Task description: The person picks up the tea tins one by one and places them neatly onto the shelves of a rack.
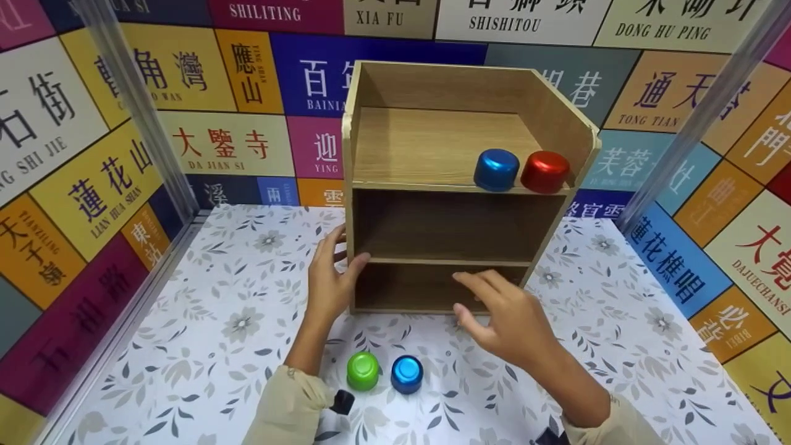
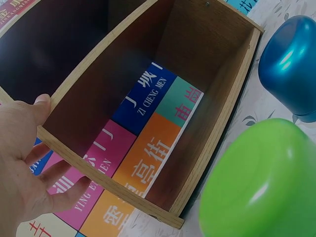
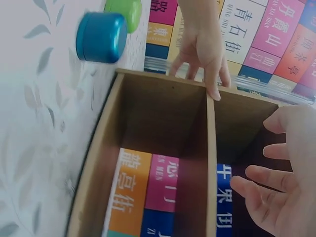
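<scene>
A wooden shelf unit (image 1: pixel 408 148) stands on the table, its two lower compartments facing me. My left hand (image 1: pixel 332 281) holds its left side, with the thumb at the front edge by the middle board and the fingers around the outside. In front of the lower compartments hovers my right hand (image 1: pixel 510 318), fingers spread and nothing in them. On the top board, a blue metallic cup (image 1: pixel 497 170) and a red one (image 1: pixel 545 172) sit side by side, bottoms up, at the right front. A green cup (image 1: pixel 363 372) and a lighter blue cup (image 1: pixel 406 374) stand upside down before the unit.
The table is covered by a floral cloth (image 1: pixel 241 324). Panels with printed place names (image 1: pixel 225 142) enclose the back and sides, with metal posts (image 1: pixel 133 105) at the corners. Through the lower compartment, the printed wall (image 2: pixel 148 148) shows behind.
</scene>
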The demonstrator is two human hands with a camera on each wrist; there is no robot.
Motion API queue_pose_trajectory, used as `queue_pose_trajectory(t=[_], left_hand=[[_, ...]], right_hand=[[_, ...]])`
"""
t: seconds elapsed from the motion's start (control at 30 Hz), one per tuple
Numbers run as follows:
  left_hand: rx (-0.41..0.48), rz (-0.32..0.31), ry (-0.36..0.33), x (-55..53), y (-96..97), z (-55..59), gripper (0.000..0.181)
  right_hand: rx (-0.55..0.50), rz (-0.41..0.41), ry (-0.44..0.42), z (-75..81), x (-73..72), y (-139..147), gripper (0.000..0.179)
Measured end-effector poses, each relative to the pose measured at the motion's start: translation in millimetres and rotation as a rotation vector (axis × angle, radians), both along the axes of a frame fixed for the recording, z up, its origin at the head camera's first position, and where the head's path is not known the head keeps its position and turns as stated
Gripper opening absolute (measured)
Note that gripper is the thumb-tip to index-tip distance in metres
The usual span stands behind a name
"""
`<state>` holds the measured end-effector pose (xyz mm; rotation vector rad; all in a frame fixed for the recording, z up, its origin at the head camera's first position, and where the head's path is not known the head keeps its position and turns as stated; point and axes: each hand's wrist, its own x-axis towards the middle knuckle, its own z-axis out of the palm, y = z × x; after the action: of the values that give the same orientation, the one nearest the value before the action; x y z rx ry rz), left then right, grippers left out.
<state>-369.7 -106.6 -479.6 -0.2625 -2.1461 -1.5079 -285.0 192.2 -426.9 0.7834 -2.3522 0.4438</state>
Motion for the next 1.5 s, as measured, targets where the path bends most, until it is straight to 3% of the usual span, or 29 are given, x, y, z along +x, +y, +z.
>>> queue_pose_trajectory(t=[0.33,0.53,0.87,1.5], left_hand=[[0.004,-0.01,-0.015,-0.6,2.3,1.0,0.061],[0.005,-0.012,-0.022,-0.7,2.3,1.2,0.061],[0.003,-0.014,-0.015,-1.2,2.8,1.5,0.061],[0.002,-0.003,-0.037,-0.8,0.2,0.6,0.061]], right_hand=[[0.08,0.095,0.034,-33.2,5.6,-10.6,0.046],[0.158,0.138,-0.018,-48.1,10.9,-20.0,0.045],[0.182,0.18,-0.07,-69.6,13.4,-27.3,0.045],[0.272,0.209,-0.152,-92.2,13.5,-38.7,0.049]])
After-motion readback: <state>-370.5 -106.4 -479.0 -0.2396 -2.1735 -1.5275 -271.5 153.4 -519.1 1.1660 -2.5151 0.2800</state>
